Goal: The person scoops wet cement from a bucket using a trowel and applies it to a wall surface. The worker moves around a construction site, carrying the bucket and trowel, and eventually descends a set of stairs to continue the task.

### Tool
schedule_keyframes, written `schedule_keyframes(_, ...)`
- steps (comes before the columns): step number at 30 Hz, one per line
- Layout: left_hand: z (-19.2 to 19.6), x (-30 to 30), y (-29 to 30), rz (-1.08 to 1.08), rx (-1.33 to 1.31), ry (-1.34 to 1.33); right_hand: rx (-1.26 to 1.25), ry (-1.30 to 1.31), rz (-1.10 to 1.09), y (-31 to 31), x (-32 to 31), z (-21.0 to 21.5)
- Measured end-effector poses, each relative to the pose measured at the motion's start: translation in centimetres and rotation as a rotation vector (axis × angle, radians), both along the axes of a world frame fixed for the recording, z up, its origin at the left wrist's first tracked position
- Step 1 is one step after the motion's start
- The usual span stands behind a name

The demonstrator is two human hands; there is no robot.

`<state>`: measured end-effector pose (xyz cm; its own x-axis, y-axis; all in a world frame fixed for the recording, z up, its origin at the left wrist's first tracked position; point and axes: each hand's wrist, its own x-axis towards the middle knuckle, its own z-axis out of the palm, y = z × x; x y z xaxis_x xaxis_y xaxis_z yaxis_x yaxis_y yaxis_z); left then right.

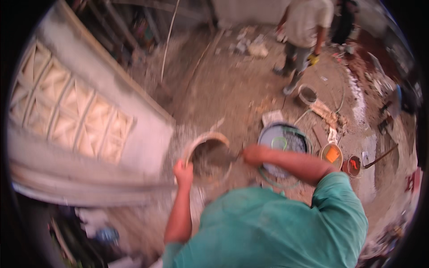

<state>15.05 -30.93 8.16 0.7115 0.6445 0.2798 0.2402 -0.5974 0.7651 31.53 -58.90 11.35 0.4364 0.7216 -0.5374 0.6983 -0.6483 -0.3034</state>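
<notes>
In front of me stands a round bucket point(196, 142) with a pale orange rim, partly filled with grey wet mortar point(206, 154). My left hand point(183, 172) is closed on its near left rim. Over the bucket's right side, my right hand point(254, 155) is closed around the handle of what looks like a trowel point(230, 157). The blade reaches toward the mortar, but motion blur smears its outline. Just beyond my right forearm sits a wide dark tub point(286, 129) of greyish water with a green hose looped about it; my arm covers part of it.
A pale wall with a latticed panel point(67, 105) runs along the left. To the right are a bucket with an orange item point(331, 154) and a small reddish bucket point(353, 165). Farther off, a person point(308, 27) in a light shirt stands near another bucket point(307, 94). Rubble point(257, 49) lies beyond.
</notes>
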Motion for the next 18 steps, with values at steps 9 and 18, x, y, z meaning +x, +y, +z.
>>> schedule_keyframes(9,-0.6,-2.2,-1.9,-0.054,-0.300,-0.216,0.058,0.613,-0.169,3.0,-4.2,-1.9)
schedule_keyframes(18,0.1,-4.3,-0.9,0.090,-0.262,-0.319,0.123,-0.168,0.076,1.7,-5.9,3.7)
